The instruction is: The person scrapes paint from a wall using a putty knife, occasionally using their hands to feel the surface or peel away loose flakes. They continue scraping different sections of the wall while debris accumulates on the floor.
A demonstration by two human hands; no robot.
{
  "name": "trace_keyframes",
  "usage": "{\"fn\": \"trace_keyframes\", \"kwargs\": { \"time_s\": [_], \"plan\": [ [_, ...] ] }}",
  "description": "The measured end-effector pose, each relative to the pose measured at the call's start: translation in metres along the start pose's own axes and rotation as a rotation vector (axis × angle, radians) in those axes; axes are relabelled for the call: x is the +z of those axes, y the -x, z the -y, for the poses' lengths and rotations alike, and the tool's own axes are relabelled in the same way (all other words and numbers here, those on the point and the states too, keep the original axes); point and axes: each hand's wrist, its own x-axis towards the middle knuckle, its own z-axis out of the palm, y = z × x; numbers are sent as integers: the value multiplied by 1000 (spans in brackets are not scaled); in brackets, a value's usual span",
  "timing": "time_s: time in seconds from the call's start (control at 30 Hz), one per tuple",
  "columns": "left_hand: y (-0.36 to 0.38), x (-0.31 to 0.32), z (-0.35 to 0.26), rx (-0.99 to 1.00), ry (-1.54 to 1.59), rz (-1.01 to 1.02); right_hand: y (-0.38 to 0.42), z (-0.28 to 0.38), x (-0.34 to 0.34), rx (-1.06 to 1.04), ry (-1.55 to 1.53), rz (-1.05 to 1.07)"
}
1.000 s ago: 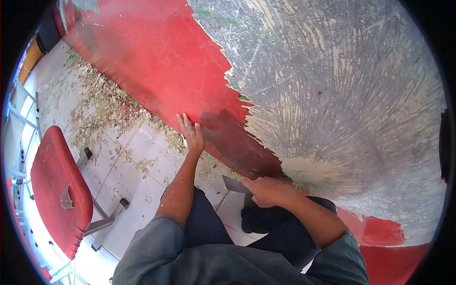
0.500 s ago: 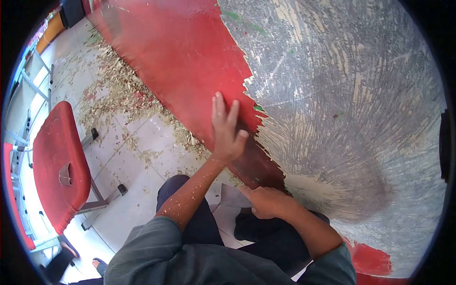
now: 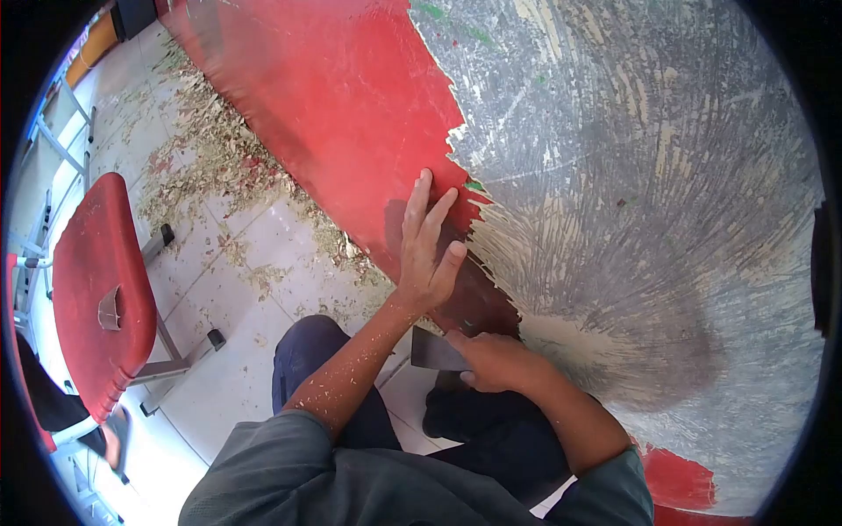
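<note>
My left hand (image 3: 427, 259) is open, its fingers spread against the red-painted part (image 3: 342, 96) of the large panel. Paint flakes cling to the left forearm. My right hand (image 3: 500, 361) is closed round a scraper (image 3: 434, 351) with a broad flat metal blade that points left, just below the left wrist. Its handle is hidden in my fist. To the right, the scraped part (image 3: 614, 175) of the panel shows bare grey with streaks of cream. A jagged edge divides it from the red paint.
Peeled flakes (image 3: 219, 158) lie heaped on the white tiled floor (image 3: 219, 307) along the panel's lower edge. A red chair (image 3: 101, 289) stands at the left, with another person's foot (image 3: 114, 438) behind it. A red patch (image 3: 680, 478) remains at the panel's lower right.
My left hand has shifted slightly right on the red surface. The right hand and scraper have risen a little, and the blade has turned. The other person's foot has moved beside the chair.
</note>
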Motion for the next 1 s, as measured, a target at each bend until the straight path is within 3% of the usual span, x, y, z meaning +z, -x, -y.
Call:
{"fn": "trace_keyframes", "kwargs": {
  "time_s": [0.23, 0.33, 0.47, 0.57, 0.73, 0.87, 1.0],
  "plan": [
    [-7, -14, 5, 32, 27, -86, -1, 6, 6, -43, 26, -82],
    [-11, -20, 5, -2, 182, -170, -4, 4, 5, -71, 62, -91],
    [-6, -22, 12, -337, 598, -227, -9, 3, 2, -99, 84, -117],
    [-8, -30, 18, -472, 715, -244, -3, 9, -12, -65, -88, -262],
    [-9, -27, -4, -662, 893, -343, 16, 9, -17, -47, -330, -703],
    [9, 8, -56, -733, 1067, -183, 37, 28, -13, 44, -693, -1002],
    [14, 15, -84, -948, 1298, 67, 28, 8, 1, 48, -393, -1134]
  ]
}}
